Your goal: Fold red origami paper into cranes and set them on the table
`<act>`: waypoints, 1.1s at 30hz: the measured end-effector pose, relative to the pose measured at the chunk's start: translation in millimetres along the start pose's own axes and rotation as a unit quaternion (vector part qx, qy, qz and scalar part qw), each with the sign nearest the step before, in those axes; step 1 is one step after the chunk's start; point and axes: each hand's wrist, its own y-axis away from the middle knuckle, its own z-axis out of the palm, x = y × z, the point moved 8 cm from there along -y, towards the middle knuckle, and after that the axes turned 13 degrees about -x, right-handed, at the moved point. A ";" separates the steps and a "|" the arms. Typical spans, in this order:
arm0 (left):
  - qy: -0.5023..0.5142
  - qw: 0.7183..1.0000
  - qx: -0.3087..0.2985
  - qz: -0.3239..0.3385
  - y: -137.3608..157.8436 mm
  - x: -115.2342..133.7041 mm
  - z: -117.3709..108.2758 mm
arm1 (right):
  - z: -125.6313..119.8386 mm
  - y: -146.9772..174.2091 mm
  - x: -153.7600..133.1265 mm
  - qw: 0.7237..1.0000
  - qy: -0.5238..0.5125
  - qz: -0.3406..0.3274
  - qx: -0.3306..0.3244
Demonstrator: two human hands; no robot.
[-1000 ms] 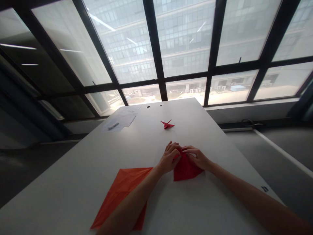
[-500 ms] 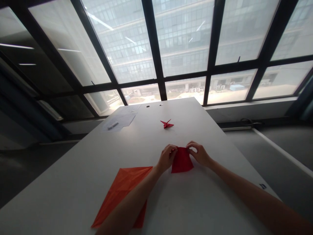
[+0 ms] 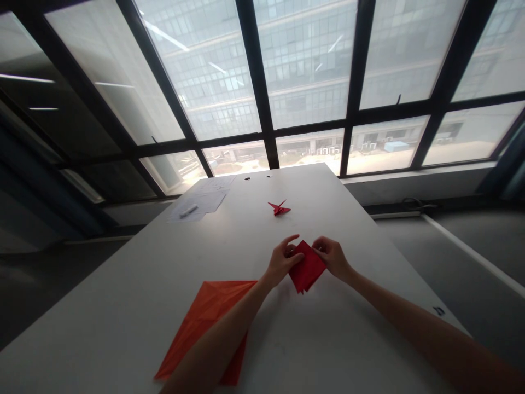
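Observation:
A small folded sheet of red paper [image 3: 307, 269] is held between my two hands, one corner pointing away from me and loose layered tips at its near end. On its left side, my left hand [image 3: 283, 257] pinches it with the thumb on top and the index finger stretched out past the edge. My right hand [image 3: 331, 256] grips the upper right edge between thumb and fingers. Beyond the hands stands a red origami crane [image 3: 279, 208]. Larger orange paper [image 3: 205, 312] lies creased under my left forearm, which hides part of it.
White printed sheets [image 3: 211, 201] lie at the far left of the white table [image 3: 123, 317], with a whitish cylindrical object [image 3: 188, 210] on them. A small dark mark [image 3: 438, 311] is near the right edge. Tall windows [image 3: 307, 65] rise behind the table.
The red paper has turned from lying square-on to a diamond with a corner pointing away. My left thumb has come over its face, and the right hand still grips its edge.

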 end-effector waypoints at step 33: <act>-0.596 0.784 -0.167 -0.049 6.5 -37.5 27.5 | 18.2 8.4 -3.9 0.894 0.443 -0.025 -0.054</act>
